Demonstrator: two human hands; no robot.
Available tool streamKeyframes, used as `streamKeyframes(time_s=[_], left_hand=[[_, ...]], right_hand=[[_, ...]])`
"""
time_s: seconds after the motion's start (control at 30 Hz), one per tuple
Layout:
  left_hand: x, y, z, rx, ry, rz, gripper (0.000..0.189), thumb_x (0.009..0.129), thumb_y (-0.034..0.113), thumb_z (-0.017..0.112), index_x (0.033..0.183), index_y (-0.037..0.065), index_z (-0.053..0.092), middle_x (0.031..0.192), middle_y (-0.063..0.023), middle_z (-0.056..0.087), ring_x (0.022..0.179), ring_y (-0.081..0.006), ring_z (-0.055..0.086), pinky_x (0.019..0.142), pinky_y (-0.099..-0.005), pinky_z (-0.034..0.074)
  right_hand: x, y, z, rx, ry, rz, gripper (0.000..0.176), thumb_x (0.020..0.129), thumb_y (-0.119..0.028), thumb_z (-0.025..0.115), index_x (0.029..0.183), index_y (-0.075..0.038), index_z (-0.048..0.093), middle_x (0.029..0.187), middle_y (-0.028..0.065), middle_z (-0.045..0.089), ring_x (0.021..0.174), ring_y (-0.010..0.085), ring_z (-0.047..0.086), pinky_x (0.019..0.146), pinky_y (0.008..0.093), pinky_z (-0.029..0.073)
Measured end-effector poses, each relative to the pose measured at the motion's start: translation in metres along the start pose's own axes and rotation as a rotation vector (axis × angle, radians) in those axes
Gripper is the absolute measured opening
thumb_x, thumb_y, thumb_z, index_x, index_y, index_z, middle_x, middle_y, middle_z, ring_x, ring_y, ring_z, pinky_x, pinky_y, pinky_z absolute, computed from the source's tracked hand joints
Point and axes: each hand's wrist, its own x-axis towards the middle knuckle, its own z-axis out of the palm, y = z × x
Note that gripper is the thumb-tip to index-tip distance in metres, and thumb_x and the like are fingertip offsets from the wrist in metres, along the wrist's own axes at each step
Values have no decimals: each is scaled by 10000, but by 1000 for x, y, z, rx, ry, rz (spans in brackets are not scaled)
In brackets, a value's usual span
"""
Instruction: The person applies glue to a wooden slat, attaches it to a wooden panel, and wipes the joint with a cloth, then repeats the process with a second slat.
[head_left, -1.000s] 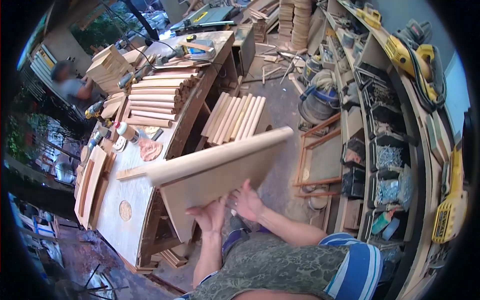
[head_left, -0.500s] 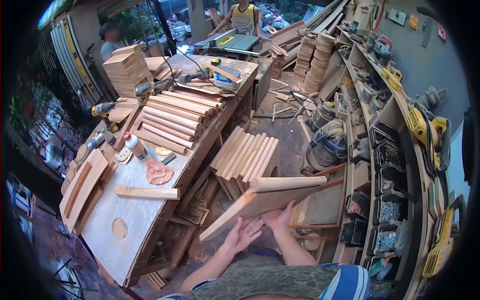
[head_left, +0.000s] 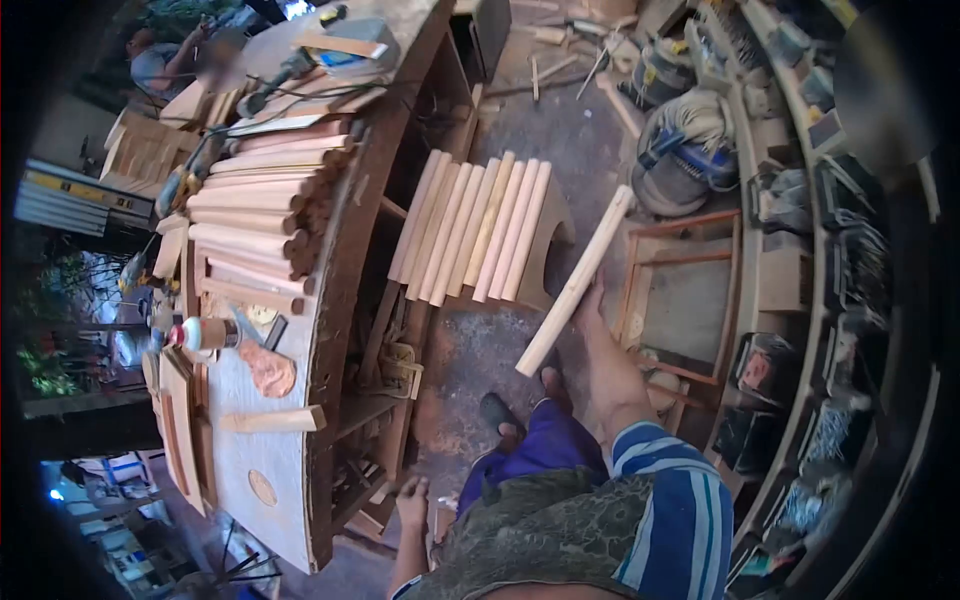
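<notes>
My right hand (head_left: 592, 300) grips a wooden board (head_left: 572, 287), seen from above along its rounded pale edge. The board slants over the floor in front of my legs, and most of my fingers are hidden behind it. Low beside the workbench, my left hand (head_left: 412, 500) hangs with its fingers curled in and nothing visible in them. Left of the board, a row of round-edged wooden pieces (head_left: 475, 230) lies side by side on a wooden stand.
More rounded wood pieces (head_left: 250, 200) are piled on the workbench (head_left: 230, 480), with a glue bottle (head_left: 205, 333), a crumpled cloth (head_left: 266, 368) and a short wood block (head_left: 272, 420). A shop vacuum (head_left: 685, 160) and a wooden frame (head_left: 685, 290) stand to the right, beside shelves with bins of screws. Another person is at the far left.
My left hand has let go of the board and dropped beside the bench. My right hand has turned the board edge-up. The view has tilted down.
</notes>
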Motion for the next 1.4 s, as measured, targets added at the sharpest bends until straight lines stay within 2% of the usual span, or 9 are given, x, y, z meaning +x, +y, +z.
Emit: streamKeyframes(time_s=[0.2,0.33,0.37,0.7,0.97,1.13,1.23,1.3,1.4], left_hand=[[-57,-25,25,410,113,-91,582,891,275,764,1296,-110,600,1249,-269,672,1174,-336,653,1012,-408,497],[-72,-31,31,676,176,-136,596,828,342,812,1265,-28,650,1229,-272,662,1118,-369,652,976,-443,503],[-80,-7,43,833,237,-161,573,808,337,826,1238,-8,670,1240,-254,652,1101,-353,643,939,-441,513],[-79,54,75,819,258,-60,599,800,396,820,1265,52,667,1226,-246,629,1154,-409,601,974,-478,489],[-48,80,82,760,149,-9,595,828,392,799,1291,47,657,1231,-251,661,1139,-380,647,994,-449,506],[-33,114,98,544,96,91,652,835,400,791,1318,-9,634,1277,-233,674,1160,-325,670,1002,-412,522],[-9,114,106,480,-2,169,636,831,427,796,1238,-45,664,1207,-211,711,1140,-310,687,1003,-391,519],[7,124,112,453,-52,187,650,821,444,793,1262,-15,665,1214,-209,709,1123,-317,694,995,-392,526],[29,143,117,429,-94,325,655,813,476,785,1269,19,674,1191,-213,716,1100,-327,702,972,-391,536]], right_hand=[[160,15,-19,-230,-133,137,744,865,-856,420,896,-134,597,738,45,600,674,212,635,646,359,559],[234,50,-17,-277,-49,-2,898,931,-795,380,1396,-46,548,1315,169,630,1235,291,593,1062,468,461],[232,44,-11,-318,-124,63,977,941,-785,368,1589,-56,305,1600,168,373,1463,323,359,1194,525,280],[260,54,-3,-564,-124,196,1040,942,-788,382,1631,-55,118,1691,184,127,1551,324,134,1245,482,148],[203,20,29,-1236,-51,-16,1003,951,-789,278,1595,-20,245,1656,219,239,1537,385,193,1242,493,180],[102,-15,6,-1440,-207,-213,845,982,-618,475,1454,82,457,1515,320,428,1419,427,408,1183,428,308],[74,-24,-63,-1681,-251,-388,597,955,-517,590,1010,67,702,1010,254,721,971,416,678,903,500,502],[42,-54,-79,-1750,-293,-2,487,959,-437,631,975,45,699,835,174,721,698,303,690,649,434,546],[-28,-85,-70,-1882,-201,110,329,963,-303,645,996,18,705,836,157,726,716,260,697,571,400,534]])
